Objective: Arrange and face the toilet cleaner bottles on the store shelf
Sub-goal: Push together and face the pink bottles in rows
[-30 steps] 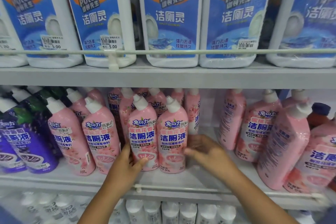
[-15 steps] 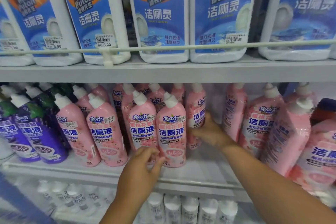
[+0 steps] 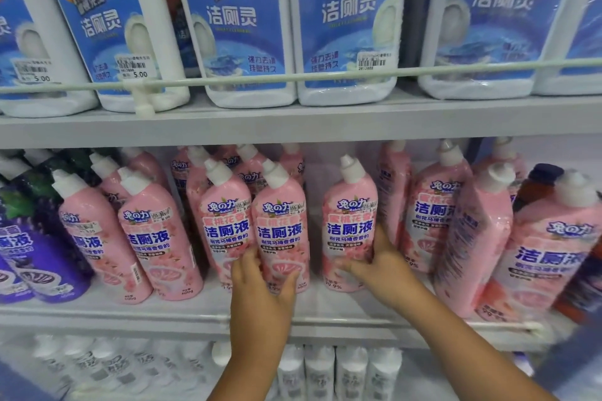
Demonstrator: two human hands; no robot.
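Left hand (image 3: 260, 286) is gripping the lower body of a pink toilet cleaner bottle (image 3: 282, 234) at centre frame, thumb on the right side, fingers wrapping the left. Right hand (image 3: 378, 265) is clasping a second pink bottle (image 3: 350, 231) at about 3 o'clock from the first, fingers across its lower front and right side. Both are standing upright on the middle shelf (image 3: 182, 312), labels facing out, a gap showing between them. Another faced pink bottle (image 3: 224, 221) is sitting just beside the left-held one at its 9 o'clock. More pink bottles (image 3: 156, 238) are leaning at 9 o'clock, and a tilted group (image 3: 469, 238) is crowding at 3 o'clock. Purple bottles (image 3: 35, 257) are sitting far left. White-and-blue Mr Puton jugs (image 3: 241, 26) are lining the shelf at 12 o'clock behind a rail (image 3: 293, 78). White bottles (image 3: 325, 371) are showing blurred at 6 o'clock.
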